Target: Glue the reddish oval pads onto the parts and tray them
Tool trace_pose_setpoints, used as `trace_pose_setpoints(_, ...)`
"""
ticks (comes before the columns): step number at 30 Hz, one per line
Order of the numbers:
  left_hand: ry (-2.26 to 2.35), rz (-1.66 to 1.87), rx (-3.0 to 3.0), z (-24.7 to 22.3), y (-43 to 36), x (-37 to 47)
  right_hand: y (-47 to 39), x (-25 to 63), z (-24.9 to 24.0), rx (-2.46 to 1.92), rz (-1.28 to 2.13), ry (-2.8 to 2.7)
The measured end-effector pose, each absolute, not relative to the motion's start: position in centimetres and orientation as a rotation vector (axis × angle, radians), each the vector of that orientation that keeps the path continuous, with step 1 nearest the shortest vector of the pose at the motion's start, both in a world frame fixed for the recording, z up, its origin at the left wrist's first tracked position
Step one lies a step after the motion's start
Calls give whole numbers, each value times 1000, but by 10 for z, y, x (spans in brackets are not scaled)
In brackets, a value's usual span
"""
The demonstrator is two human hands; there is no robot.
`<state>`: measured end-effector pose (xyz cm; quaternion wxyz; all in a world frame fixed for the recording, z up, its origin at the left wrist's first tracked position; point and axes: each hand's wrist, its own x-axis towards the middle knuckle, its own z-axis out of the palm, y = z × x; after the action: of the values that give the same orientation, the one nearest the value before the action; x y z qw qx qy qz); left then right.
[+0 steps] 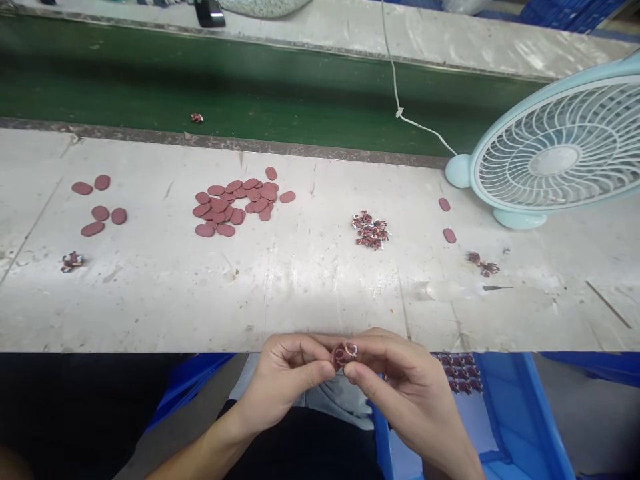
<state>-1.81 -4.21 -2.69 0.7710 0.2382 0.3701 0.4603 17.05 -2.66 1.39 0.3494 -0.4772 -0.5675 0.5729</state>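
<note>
A long pale worktable (310,293) fills the middle of the view, its surface scratched and worn. Behind it a green belt (250,87) is seen running from side to side, and a second pale bench (450,40) is seen beyond that. A light blue fan (555,153) is stood on the right end of the table, and its white cord (395,87) is led across the belt. A blue crate (500,413) is placed below the table's near edge on the right, and small dark red printed pieces (463,373) are seen lying in it.

On the table, a heap of dull red oval pads (237,201) is spread left of centre, and a smaller group of five pads (99,205) is laid well apart to the far left. Two single pads (447,220) are set near the fan's foot. A little pile of red and white printed pieces (371,231) is found right of centre, with a few loose ones (483,263) further right and one cluster (73,261) near the left edge. One stray piece (197,118) is left on the belt.

At the near edge of the table, just in front of it, the left hand (283,387) and the right hand (400,393) are brought together. A small red piece (344,353) is pinched between the fingertips of both hands, with the fingers drawn narrow around it; the remaining fingers are curled under.
</note>
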Motion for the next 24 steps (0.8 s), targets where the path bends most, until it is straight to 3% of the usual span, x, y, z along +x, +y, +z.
trace_pose_setpoints(14,842,1055,541,-25,-45,-12,-38,160,-3,-1157,1605,-1106)
trace_pose_setpoints(24,884,1053,592,-20,-44,-1,-45,162,-1,-1138,1489,-1056)
